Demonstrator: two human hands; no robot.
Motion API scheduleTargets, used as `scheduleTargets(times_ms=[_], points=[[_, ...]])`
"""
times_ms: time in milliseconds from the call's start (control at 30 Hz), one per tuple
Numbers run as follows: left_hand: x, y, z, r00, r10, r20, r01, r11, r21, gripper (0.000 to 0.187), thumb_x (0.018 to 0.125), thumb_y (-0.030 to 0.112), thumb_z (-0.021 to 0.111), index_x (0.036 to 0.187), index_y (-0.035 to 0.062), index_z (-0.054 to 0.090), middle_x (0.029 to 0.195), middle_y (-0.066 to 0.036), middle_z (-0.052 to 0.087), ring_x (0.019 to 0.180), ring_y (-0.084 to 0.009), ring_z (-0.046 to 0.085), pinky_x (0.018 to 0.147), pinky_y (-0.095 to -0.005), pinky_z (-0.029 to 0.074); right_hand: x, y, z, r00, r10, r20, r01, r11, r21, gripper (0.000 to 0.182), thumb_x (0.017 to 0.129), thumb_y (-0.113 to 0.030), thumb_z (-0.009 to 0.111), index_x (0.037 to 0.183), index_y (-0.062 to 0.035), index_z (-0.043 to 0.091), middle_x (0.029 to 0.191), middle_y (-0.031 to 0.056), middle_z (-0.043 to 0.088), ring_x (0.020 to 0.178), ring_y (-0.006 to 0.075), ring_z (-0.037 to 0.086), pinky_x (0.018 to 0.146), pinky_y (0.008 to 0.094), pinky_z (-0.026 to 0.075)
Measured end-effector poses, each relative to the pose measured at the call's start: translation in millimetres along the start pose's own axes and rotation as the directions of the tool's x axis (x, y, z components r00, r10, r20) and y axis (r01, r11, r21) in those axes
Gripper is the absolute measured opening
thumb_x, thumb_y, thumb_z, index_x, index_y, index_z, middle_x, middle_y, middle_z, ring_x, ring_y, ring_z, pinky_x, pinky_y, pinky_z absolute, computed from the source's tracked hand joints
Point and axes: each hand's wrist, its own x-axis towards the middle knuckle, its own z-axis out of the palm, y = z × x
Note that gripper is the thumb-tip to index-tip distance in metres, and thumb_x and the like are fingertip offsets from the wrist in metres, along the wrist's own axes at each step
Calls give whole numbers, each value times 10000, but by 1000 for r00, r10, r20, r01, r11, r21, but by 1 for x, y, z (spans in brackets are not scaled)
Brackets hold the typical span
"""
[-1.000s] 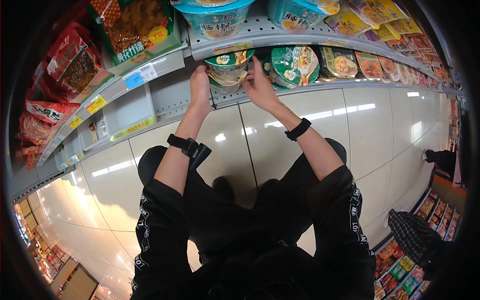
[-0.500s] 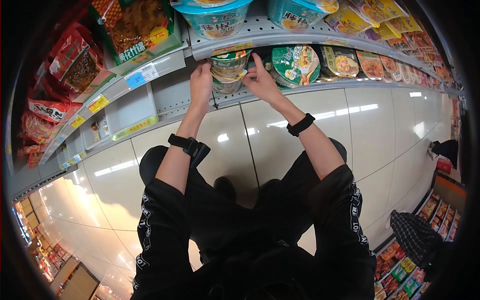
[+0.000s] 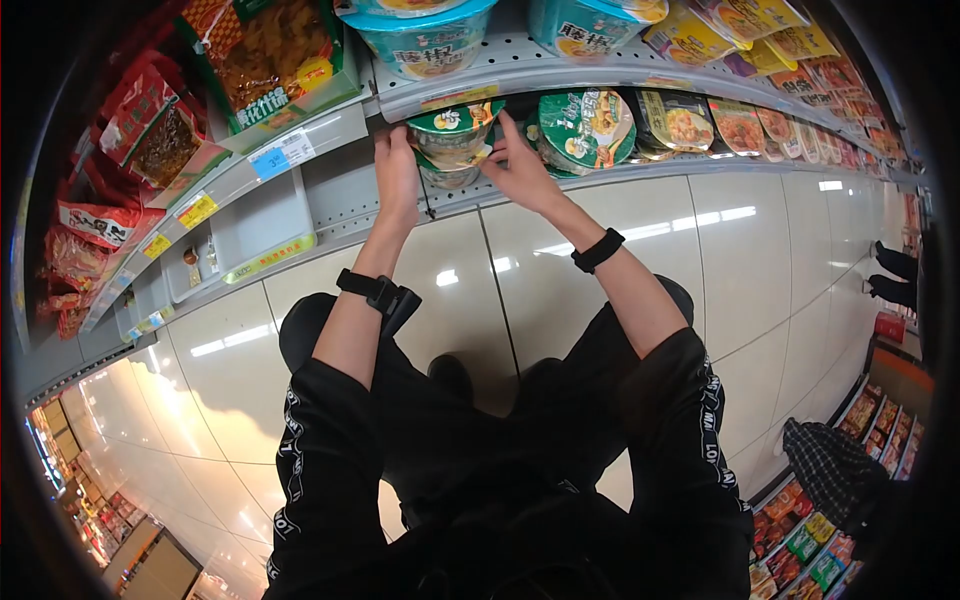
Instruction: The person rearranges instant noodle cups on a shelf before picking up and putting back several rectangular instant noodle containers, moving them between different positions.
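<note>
Between my two hands is a green-lidded instant noodle bowl (image 3: 453,122) on the lower shelf, above a second bowl (image 3: 448,178) of the same look. My left hand (image 3: 397,182) presses against the upper bowl's left side, its fingers partly hidden behind it. On the other side, my right hand (image 3: 522,172) has its fingers around the bowl's right edge. The upper bowl's lid tilts toward me under the shelf lip. Just right of my right hand stands another green noodle bowl (image 3: 586,130).
Blue noodle tubs (image 3: 425,40) stand on the shelf above, whose metal edge (image 3: 500,92) overhangs the bowls. Bagged foods hang at left over a white tray (image 3: 262,222). Black packs (image 3: 675,122) continue rightward. Other people's legs (image 3: 893,275) and a checked garment (image 3: 830,465) appear at far right.
The upper bowl has come slightly outward and left, and more of its green lid shows. Both hands moved with it. At far right, a person's legs have shifted.
</note>
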Motion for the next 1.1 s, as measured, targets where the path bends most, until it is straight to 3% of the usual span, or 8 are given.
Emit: scheduleTargets(times_ms=[233, 300, 433, 500, 733, 800, 900, 1100], points=[[-2, 1, -1, 997, -7, 75, 1, 996, 84, 333, 970, 354, 374, 1104, 97, 537, 1086, -47, 549, 1078, -175, 485, 1020, -465, 344, -3, 2, 2, 999, -38, -20, 37, 997, -69, 828, 852, -60, 589, 1502, -18, 77, 1154, 221, 513, 958, 238, 628, 801, 327, 501], [-3, -2, 4, 999, 38, -31, -40, 998, -51, 355, 974, 283, 371, 1120, 3, 534, 1065, -97, 558, 982, -208, 487, 910, -305, 356, -5, -2, 3, 998, -64, -9, 63, 996, -60, 813, 856, -42, 567, 1500, -18, 72, 1151, 232, 518, 969, 256, 637, 800, 336, 511], [-10, -1, 6, 999, 31, -25, -32, 998, -54, 369, 979, 283, 356, 1155, 8, 526, 1145, -96, 552, 1022, -202, 494, 926, -295, 351, -5, 1, 2, 999, -44, -15, 43, 998, -49, 807, 852, -40, 566, 1492, -15, 75, 1143, 234, 529, 969, 265, 642, 795, 345, 516], [-12, -3, 5, 997, -5, 80, 12, 996, -83, 374, 980, 361, 352, 1217, 100, 479, 1236, -60, 502, 1178, -196, 442, 1045, -471, 330, -6, 0, 0, 999, -49, -24, 48, 998, -50, 790, 844, -29, 557, 1475, -5, 82, 1138, 244, 542, 954, 285, 651, 799, 364, 520], [-18, -4, 3, 991, -99, 88, 110, 984, -138, 387, 985, 401, 344, 1213, 121, 482, 1280, -50, 496, 1204, -199, 426, 1052, -442, 325, -11, 15, 8, 993, -78, -84, 63, 984, -167, 712, 831, -22, 549, 1411, 12, 139, 1121, 285, 533, 944, 345, 655, 800, 400, 524], [-18, -6, 3, 993, -84, 86, 95, 987, -134, 385, 987, 404, 342, 1208, 122, 484, 1274, -45, 503, 1205, -192, 426, 1056, -441, 321, -12, 10, 5, 1000, -21, -2, 21, 999, -43, 847, 802, -8, 572, 1491, -71, 84, 1190, 348, 450, 887, 393, 627, 815, 439, 498], [-22, -5, 6, 994, -81, 69, 91, 982, -168, 376, 992, 394, 333, 1200, 120, 487, 1276, -39, 507, 1213, -188, 425, 1063, -446, 315, -11, 9, 4, 999, -30, -10, 29, 990, -137, 635, 834, -41, 563, 1355, 13, 204, 1088, 279, 545, 949, 345, 652, 801, 406, 521], [-18, -9, 5, 993, -118, 25, 121, 979, -167, 409, 1007, 405, 313, 1240, 115, 482, 1315, -44, 495, 1249, -207, 415, 1069, -465, 321, -4, 22, 4, 998, -48, -30, 41, 977, -210, 694, 834, -54, 568, 1411, 10, 188, 1071, 255, 542, 889, 323, 642, 795, 406, 518]])
